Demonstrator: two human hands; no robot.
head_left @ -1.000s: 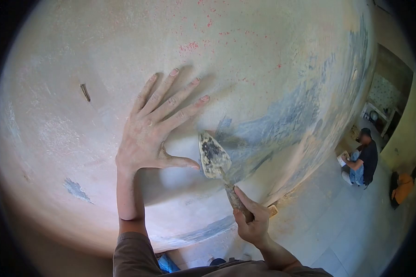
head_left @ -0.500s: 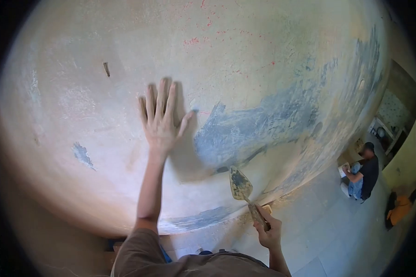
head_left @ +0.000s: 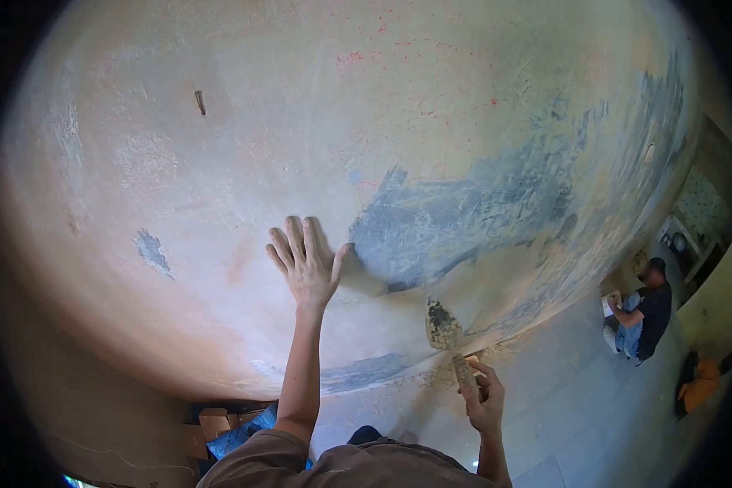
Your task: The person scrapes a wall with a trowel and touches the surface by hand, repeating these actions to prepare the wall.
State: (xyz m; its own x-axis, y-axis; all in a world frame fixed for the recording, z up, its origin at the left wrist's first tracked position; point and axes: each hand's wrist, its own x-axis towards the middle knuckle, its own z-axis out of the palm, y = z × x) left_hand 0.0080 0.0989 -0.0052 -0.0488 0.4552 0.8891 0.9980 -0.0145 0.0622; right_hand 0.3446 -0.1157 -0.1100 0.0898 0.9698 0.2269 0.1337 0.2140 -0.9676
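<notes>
My left hand (head_left: pixel 307 272) lies flat against the plastered wall (head_left: pixel 244 163), palm to the surface with fingers spread. To its right is a large grey-blue patch (head_left: pixel 464 215) of rough plaster. My right hand (head_left: pixel 485 403) is wrapped round the handle of a pointed trowel (head_left: pixel 442 325), low on the right and in front of the wall's lower part. The trowel's blade points upward and is smeared with dark and pale material. Its tip is just below the grey-blue patch; whether it touches the wall I cannot tell.
A person (head_left: pixel 647 313) in dark clothing crouches on the floor at the right, holding something pale. Nearby lies an orange and black item (head_left: pixel 699 386). Cardboard boxes (head_left: pixel 214 423) and blue plastic (head_left: pixel 240 435) are at the wall's foot, lower left. A shelf (head_left: pixel 683 240) stands at the far right.
My left hand has slid down the wall and slightly right, still flat. My right hand and the trowel have shifted a little right and down. More of the boxes shows at lower left.
</notes>
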